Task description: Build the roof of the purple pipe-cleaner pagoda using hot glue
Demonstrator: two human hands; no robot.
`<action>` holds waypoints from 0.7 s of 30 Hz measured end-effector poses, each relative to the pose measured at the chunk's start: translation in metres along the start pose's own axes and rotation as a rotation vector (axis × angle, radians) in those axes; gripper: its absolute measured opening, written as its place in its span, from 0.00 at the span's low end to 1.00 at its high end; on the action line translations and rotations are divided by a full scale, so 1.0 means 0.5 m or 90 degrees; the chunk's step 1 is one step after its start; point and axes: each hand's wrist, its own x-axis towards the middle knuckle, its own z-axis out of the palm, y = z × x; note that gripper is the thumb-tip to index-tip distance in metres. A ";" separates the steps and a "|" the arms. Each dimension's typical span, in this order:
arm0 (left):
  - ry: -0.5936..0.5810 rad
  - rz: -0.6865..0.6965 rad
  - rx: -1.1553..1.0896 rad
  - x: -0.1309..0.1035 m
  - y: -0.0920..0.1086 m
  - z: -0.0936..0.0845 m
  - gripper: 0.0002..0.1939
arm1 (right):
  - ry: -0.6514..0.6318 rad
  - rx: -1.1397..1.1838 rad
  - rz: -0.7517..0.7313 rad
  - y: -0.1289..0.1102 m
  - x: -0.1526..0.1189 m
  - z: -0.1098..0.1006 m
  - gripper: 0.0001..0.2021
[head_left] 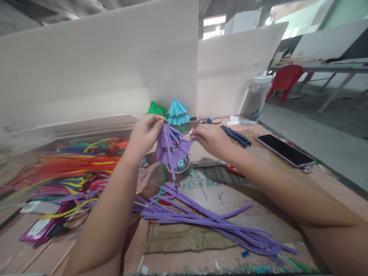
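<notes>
A small pagoda model (172, 147) with a tiered roof of purple pipe cleaners stands over the cardboard. My left hand (148, 132) is closed, pinching the peak of its roof. At the roof's right side is my right hand (208, 136), its fingertips pressed together; whatever they hold is too small to make out. Behind the model are a blue pagoda model (178, 111) and a green one (155, 108), the green one partly hidden by my left hand. Loose purple pipe cleaners (201, 220) lie nearer me across the cardboard sheet (184, 243).
Bundles of coloured pipe cleaners (77, 165) lie left of my arm, near a magenta box (43, 226). Rightward are blue-handled pliers (237, 136), a phone (284, 150) and a clear water bottle (255, 101). Scissors (212, 163) rest beneath my right forearm. White boards (100, 65) rise behind.
</notes>
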 end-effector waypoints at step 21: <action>0.032 -0.020 -0.026 0.002 0.005 -0.010 0.10 | -0.721 -0.143 0.131 0.006 -0.014 -0.019 0.10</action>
